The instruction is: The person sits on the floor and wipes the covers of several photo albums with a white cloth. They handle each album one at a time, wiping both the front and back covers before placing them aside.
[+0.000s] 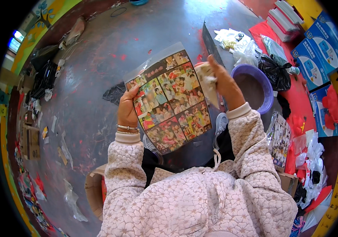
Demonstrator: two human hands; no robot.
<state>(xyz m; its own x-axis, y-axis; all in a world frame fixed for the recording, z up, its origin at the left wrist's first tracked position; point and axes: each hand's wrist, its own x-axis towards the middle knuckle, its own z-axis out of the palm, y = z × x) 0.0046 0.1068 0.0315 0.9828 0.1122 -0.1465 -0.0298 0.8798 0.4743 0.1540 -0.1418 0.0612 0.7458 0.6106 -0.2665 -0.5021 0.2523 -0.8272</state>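
In front of my lap hangs a photo collage sheet [169,103], tilted, with a clear plastic margin along its top edge. My left hand [128,108] is closed on its left edge, thumb over the front. A crumpled off-white cloth [207,83] is in my right hand [229,87], beside the sheet's right edge; whether the cloth touches the sheet I cannot tell. Just right of that hand stands a purple basin [270,90] with murky grey liquid in it.
White plastic bags [242,49] and a black plastic bag [274,74] lie beyond the basin. More printed sheets [280,140] lean at my right. Blue boxes [309,63] line the right wall. A cardboard box [94,191] stands near my left side; litter dots the grey floor [94,94].
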